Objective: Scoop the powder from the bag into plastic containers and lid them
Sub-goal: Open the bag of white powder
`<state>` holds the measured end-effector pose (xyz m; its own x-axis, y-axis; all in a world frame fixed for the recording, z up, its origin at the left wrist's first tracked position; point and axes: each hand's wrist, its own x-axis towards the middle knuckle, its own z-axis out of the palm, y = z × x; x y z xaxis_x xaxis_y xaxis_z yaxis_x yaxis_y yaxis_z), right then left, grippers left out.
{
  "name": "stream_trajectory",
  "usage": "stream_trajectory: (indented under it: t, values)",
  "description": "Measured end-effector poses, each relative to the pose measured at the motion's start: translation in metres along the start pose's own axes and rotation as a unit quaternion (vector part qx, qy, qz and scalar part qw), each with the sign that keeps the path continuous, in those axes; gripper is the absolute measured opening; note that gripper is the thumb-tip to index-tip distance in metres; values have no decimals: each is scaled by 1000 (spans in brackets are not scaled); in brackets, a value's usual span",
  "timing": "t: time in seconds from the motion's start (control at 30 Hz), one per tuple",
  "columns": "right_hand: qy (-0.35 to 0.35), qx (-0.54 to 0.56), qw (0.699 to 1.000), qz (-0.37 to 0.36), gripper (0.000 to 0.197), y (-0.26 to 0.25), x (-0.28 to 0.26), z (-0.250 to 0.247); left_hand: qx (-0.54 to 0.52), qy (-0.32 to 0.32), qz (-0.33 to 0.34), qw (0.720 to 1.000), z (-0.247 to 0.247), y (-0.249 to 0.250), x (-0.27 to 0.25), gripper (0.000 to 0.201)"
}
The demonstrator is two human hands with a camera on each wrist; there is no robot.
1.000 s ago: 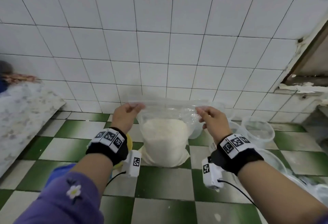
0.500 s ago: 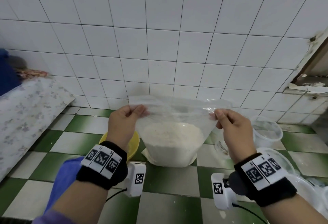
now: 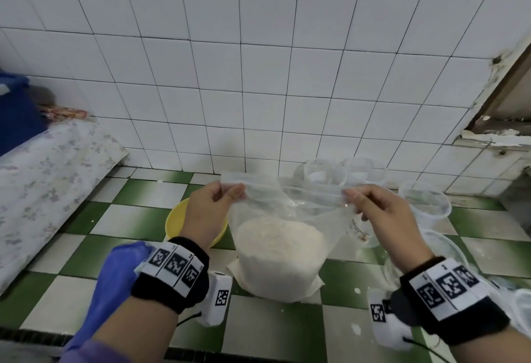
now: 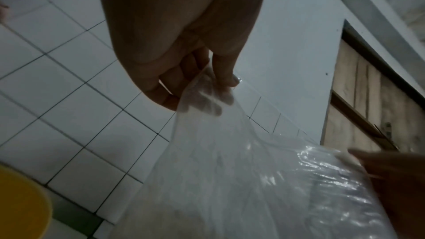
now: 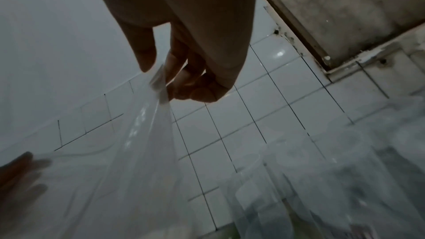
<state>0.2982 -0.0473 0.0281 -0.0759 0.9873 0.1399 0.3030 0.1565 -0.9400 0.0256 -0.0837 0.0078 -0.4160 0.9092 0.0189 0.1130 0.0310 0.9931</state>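
A clear plastic bag [image 3: 280,250] half full of white powder stands on the green-and-white checkered floor. My left hand [image 3: 227,194] pinches the bag's top left corner, and in the left wrist view the left hand [image 4: 207,95] has the film between thumb and fingers. My right hand [image 3: 355,198] pinches the top right corner; the right wrist view shows the right hand [image 5: 161,77] nipping the film edge. The bag's mouth is stretched between both hands. Several clear plastic containers [image 3: 425,200] sit behind and to the right of the bag.
A yellow bowl [image 3: 179,220] lies on the floor behind my left hand. The white tiled wall [image 3: 258,89] rises just behind the bag. A floral-patterned cloth [image 3: 43,187] covers the floor at the left. More clear containers [image 3: 448,250] crowd the right side.
Both hands have stayed pinched on the bag's top corners and lifted slightly, spreading the mouth wider. The head view has shifted, so more containers show behind the bag.
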Motion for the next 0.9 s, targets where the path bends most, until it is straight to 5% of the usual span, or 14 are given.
stream_trajectory:
  t: [0.17, 0.3, 0.37, 0.43, 0.5, 0.53, 0.57, 0.63, 0.7, 0.8, 0.9]
  values:
    - [-129, -135, 982, -25, 24, -43, 45, -4, 10, 40, 34, 999, 1, 9, 3, 9]
    - [-314, -313, 896, -35, 21, -62, 75, 11, 8, 26, 27, 999, 4, 17, 7, 5]
    - [-352, -335, 873, -40, 13, -63, 80, 19, 14, 28, 3, 1000, 5, 16, 9, 10]
    - [-341, -326, 881, -30, 11, -60, 81, 22, 112, 122, 41, 985, 7, 14, 5, 21]
    - [-327, -279, 903, -1, 11, -57, 77, 21, 184, 241, 163, 939, 16, 18, -13, 29]
    - [-324, -246, 913, 14, 13, -56, 74, 20, 188, 238, 196, 933, 24, 22, -25, 27]
    - [-322, -215, 922, 29, 14, -55, 72, 20, 183, 183, 185, 948, 33, 27, -36, 26]
    - [-320, -167, 931, 52, 13, -54, 65, 19, 189, 27, 62, 980, 51, 31, -48, 34]
    - [-326, -127, 934, 70, 14, -52, 61, 19, 117, -48, -66, 990, 65, 29, -47, 44]
    - [-339, -104, 931, 83, 18, -49, 55, 21, -51, -51, -177, 982, 78, 29, -42, 50]
    - [-347, -105, 926, 105, 22, -42, 52, 22, -157, -39, -198, 967, 81, 30, -43, 37]
